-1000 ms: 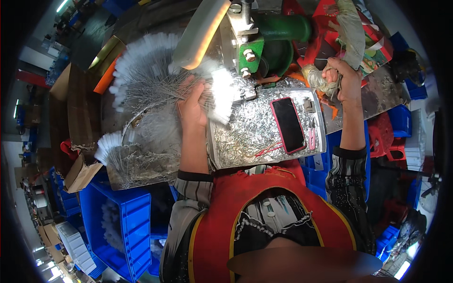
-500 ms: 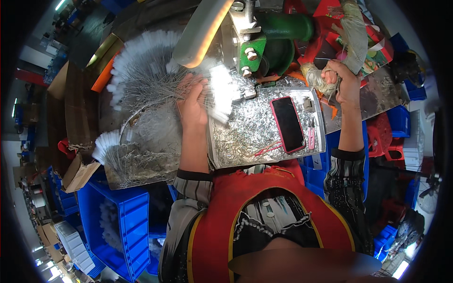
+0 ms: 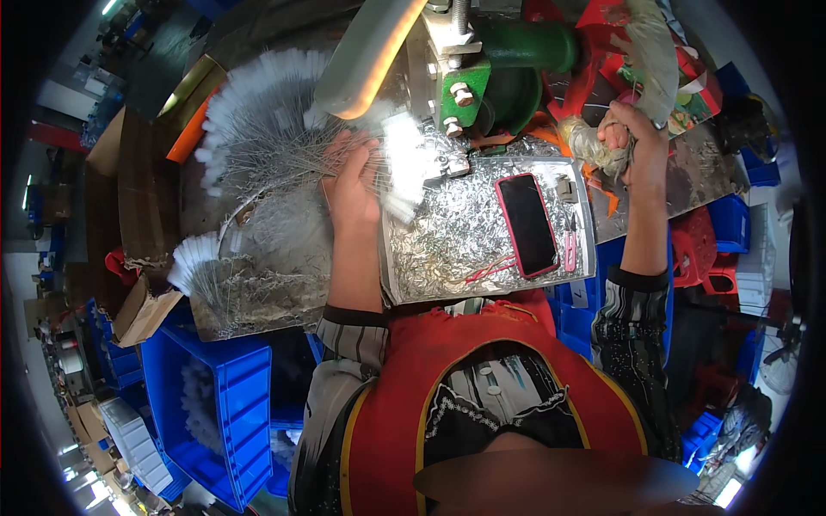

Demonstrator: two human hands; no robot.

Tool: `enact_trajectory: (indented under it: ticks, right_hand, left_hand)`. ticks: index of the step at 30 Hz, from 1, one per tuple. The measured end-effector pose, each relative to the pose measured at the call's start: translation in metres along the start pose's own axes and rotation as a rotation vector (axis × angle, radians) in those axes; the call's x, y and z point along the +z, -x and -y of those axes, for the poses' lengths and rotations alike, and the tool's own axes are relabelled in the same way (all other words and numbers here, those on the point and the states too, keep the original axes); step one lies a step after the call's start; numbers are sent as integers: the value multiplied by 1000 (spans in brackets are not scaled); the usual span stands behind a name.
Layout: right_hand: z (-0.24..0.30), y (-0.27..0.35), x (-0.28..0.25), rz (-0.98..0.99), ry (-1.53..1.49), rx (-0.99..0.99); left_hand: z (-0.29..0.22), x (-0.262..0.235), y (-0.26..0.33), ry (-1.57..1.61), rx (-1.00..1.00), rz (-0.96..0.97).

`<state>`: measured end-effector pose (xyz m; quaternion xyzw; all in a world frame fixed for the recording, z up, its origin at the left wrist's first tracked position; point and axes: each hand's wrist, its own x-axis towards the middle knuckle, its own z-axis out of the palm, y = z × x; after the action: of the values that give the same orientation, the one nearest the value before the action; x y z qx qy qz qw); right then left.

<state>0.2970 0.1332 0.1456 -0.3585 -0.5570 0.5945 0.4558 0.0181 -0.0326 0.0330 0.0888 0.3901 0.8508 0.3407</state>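
Observation:
My left hand (image 3: pixel 353 196) is closed round wire stems at the edge of a fanned pile of small brushes (image 3: pixel 267 95) with white bristle heads. Just right of its fingers, more white bristle heads (image 3: pixel 400 150) shine under the lamp, beside the metal clamp of a green hand press (image 3: pixel 465 96). My right hand (image 3: pixel 644 150) grips the press's lever handle (image 3: pixel 592 144), which is wrapped in pale, worn material. Its fingers curl round the wrapped end. The exact stems in my left hand blur into the pile.
A lit lamp (image 3: pixel 366 60) hangs over the work. In front of the press, a foil-like tray (image 3: pixel 482 294) bears a red-cased phone (image 3: pixel 527 225) and pink-handled snips (image 3: pixel 570 248). A smaller brush bunch (image 3: pixel 196 262) lies left. Blue bins (image 3: pixel 245 421) stand below the table edge.
My right hand and the lever handle have shifted a little to the right. My left hand has stayed nearly in place by the brush stems.

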Motion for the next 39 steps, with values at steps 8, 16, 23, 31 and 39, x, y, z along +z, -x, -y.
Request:
enact_trajectory:
  ticks: [8,16,23,31,39]
  right_hand:
    - [-51,-1,-9,58,12,-354]
    - [9,8,8,-28,-21,-72]
    - [6,11,13,-117,-28,-70]
    - [-29,1,-4,-82,-26,-177]
    - [-14,5,3,-75,-87,-85]
  left_hand:
    - [4,12,-4,-123,37,27]
    - [5,5,-2,-110,52,1]
    - [4,14,-2,-125,32,-20]
    - [2,13,-5,-196,39,-57]
    - [7,-3,-12,-11,7,-74]
